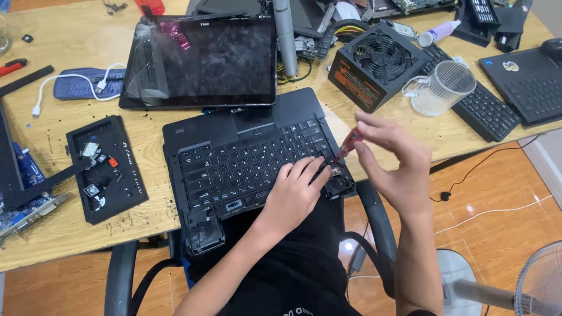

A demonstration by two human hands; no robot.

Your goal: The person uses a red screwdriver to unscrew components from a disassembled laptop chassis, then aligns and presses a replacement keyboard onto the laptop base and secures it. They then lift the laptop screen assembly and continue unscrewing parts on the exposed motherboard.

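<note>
Nearest, at six o'clock: black-clothed lap and office chair arms, with the dismantled laptop base [246, 164] resting partly on the lap and partly on the wooden surface [52, 234]. Left hand [293, 196] lying flat on the keyboard's lower right corner, fingers spread, gripping nothing. Right hand [392, 161] at three o'clock of the left, fingers pinched around a red-handled screwdriver [346, 146], tip angled down to the base's right front corner, just beside the left fingertips. At nine o'clock of the base, a detached black cover panel [105, 169] lying flat with small parts on it. Farther off, at twelve o'clock, a cracked dusty screen [202, 61] propped behind the base. At two o'clock, a black power supply unit [374, 64] with fan grille up, a clear plastic measuring jug [439, 88] tipped beside it, then a black keyboard [480, 105] and another laptop [527, 82] near the far right edge. At ten o'clock, a white cable [70, 82] over a blue pad.
</note>
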